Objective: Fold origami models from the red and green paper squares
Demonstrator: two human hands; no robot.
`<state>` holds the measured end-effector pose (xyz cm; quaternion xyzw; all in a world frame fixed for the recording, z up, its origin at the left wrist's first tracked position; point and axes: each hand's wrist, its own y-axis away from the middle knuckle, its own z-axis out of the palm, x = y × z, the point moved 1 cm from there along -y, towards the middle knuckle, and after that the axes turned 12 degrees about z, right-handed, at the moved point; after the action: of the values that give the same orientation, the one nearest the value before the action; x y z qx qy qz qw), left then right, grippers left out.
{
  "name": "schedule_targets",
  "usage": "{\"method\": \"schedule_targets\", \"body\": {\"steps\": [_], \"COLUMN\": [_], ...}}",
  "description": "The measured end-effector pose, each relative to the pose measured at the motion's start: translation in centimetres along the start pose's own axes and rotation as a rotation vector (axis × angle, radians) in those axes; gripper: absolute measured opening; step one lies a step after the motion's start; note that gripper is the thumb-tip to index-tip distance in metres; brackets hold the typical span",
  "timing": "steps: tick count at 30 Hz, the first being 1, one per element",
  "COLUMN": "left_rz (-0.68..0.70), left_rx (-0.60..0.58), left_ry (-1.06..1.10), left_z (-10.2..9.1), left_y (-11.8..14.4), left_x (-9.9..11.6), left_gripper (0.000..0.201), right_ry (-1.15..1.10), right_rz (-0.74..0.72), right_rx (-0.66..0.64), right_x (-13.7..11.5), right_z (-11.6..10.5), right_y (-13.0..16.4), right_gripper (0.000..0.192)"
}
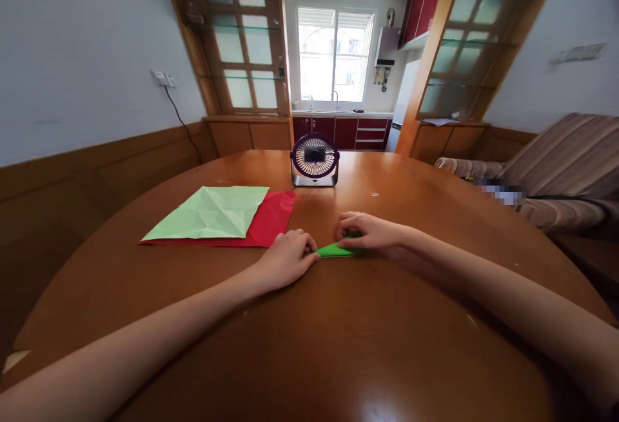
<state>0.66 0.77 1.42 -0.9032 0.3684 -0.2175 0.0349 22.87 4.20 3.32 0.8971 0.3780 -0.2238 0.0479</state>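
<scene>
Pretty cozy room: pale walls [72, 55] up top with wood wainscoting [97, 171] along the bottom. Round glossy wooden bench [309, 345] takes up most of the space. Two tall wood-framed glass shelf units [242, 42] flank an opening into a little kitchen with red cabinets [348, 132] and a bright window [335, 55] pouring in daylight. Striped sofa [561, 164] off to the right, and a power outlet [162, 78] with a black cord on the left wall.
</scene>
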Motion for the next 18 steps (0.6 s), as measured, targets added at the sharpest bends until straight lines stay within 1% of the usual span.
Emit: {"method": "schedule_targets", "body": {"steps": [2,5,7,11,13,15,18], "left_rz": [0.041,0.08,0.103,0.116,0.083,0.033,-0.007], "left_rx": [-0.002,-0.004,0.005,0.029,0.028,0.046,0.133], "left_ry": [-0.032,-0.049,-0.047,0.0,0.065,0.168,0.379], "left_z": [0.2,0.4,0.4,0.1,-0.2,-0.4,-0.7], "left_y": [0.1,0.2,0.4,0.5,0.5,0.5,0.3], "left_x": [0.0,0.1,0.2,0.7,0.9,0.8,0.4], "left_gripper": [0.016,0.014,0.012,0.01,0.012,0.013,0.021], "right_ry": [-0.011,-0.051,-0.068,-0.053,-0.048,-0.07,-0.133], "right_rz": [0.049,0.142,0.182,0.181,0.16,0.17,0.201], "right_rx": [-0.057,-0.15,-0.189,-0.241,-0.238,-0.207,-0.153], "right_x": [-0.3,-0.5,-0.7,-1.3,-1.6,-1.8,-1.7], "right_z": [-0.4,-0.6,-0.7,-1.0,-1.2,-1.4,-1.6], "right_y": [0.2,0.4,0.5,0.5,0.5,0.6,0.6], "right_gripper": [0.018,0.025,0.028,0.023,0.02,0.018,0.016]}}
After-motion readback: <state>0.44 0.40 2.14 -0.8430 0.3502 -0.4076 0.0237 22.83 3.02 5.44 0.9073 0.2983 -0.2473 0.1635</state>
